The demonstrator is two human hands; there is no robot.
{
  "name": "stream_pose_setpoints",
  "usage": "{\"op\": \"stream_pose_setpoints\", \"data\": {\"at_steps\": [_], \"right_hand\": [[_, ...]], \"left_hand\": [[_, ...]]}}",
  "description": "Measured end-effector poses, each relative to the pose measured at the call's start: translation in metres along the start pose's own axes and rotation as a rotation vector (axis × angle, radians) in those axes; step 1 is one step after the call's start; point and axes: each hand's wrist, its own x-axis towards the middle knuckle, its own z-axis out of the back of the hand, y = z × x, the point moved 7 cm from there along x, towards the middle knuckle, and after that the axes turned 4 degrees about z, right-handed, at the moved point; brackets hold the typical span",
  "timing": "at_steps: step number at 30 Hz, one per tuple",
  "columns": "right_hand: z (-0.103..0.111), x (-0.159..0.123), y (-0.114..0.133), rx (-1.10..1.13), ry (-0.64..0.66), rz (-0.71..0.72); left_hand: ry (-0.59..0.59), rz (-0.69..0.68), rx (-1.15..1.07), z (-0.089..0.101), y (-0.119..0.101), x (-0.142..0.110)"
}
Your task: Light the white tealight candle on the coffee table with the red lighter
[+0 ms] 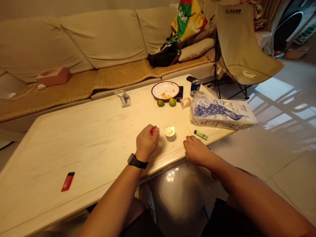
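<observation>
My left hand (146, 142), with a black watch on its wrist, is closed round a small red lighter (153, 130) whose top pokes out by my thumb. Just to its right stands a small white candle (170, 133) with a lit flame. My right hand (196, 150) rests near the table's front edge, fingers curled loosely downward and holding nothing I can see. A green lighter (200, 134) lies just beyond it, and a thin yellow stick (189, 130) lies between that lighter and the candle.
A second red lighter (67, 181) lies at the front left of the pale table (81, 138). Further back are a plate (165, 90), two limes (166, 102), a blue can (195, 86), a phone stand (123, 98) and a tissue pack (222, 113). Sofa behind, folding chair (243, 49) right.
</observation>
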Motion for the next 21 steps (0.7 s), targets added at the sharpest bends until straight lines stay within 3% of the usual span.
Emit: {"op": "stream_pose_setpoints", "data": {"at_steps": [7, 21], "right_hand": [[0.0003, -0.0004, -0.0002, 0.008, 0.014, 0.001], [0.0004, -0.0005, 0.0002, -0.001, 0.006, 0.005]], "left_hand": [[-0.027, 0.088, -0.204, 0.0058, 0.0113, 0.002], [-0.017, 0.093, -0.185, 0.0036, 0.0122, 0.0031]]}}
